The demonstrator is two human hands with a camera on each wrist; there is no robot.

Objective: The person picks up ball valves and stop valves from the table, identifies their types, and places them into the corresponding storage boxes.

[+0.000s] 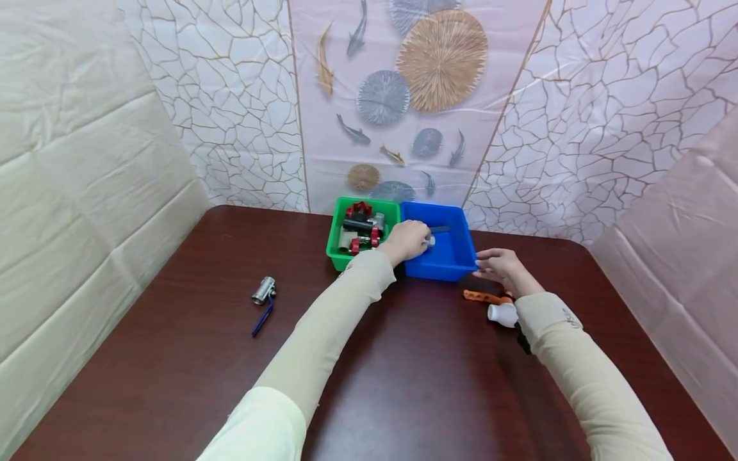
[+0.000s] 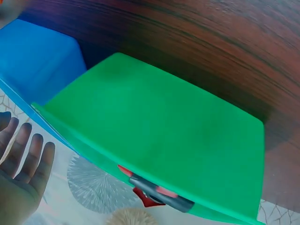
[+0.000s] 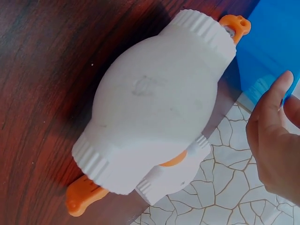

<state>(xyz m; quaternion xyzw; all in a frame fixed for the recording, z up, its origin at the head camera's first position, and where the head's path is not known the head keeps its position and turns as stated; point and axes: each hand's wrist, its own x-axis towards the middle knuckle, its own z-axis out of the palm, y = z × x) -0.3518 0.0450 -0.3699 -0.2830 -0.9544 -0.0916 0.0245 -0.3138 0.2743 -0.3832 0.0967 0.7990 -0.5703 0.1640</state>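
Note:
My left hand [image 1: 406,241] reaches over the left rim of the blue bin [image 1: 442,272], its bent fingertips pinching a small silvery-white piece [image 1: 430,241]; most of that piece is hidden. In the left wrist view, several fingers [image 2: 41,164] stretch out with gaps between them. A flat grey strip [image 1: 440,228] lies inside the bin near that hand. My right hand [image 1: 500,264] pinches the bin's front right corner between thumb and fingers. Below its wrist lies a white plastic valve [image 3: 154,98] with orange handle parts [image 3: 84,194].
Touching the blue bin on its left, a green bin [image 1: 340,262] holds several pipe fittings and red-handled valves. A metal ball valve [image 1: 264,291] with a blue lever sits on the brown table [image 1: 173,358] at left. Patterned cloth [image 1: 242,109] hangs behind the table.

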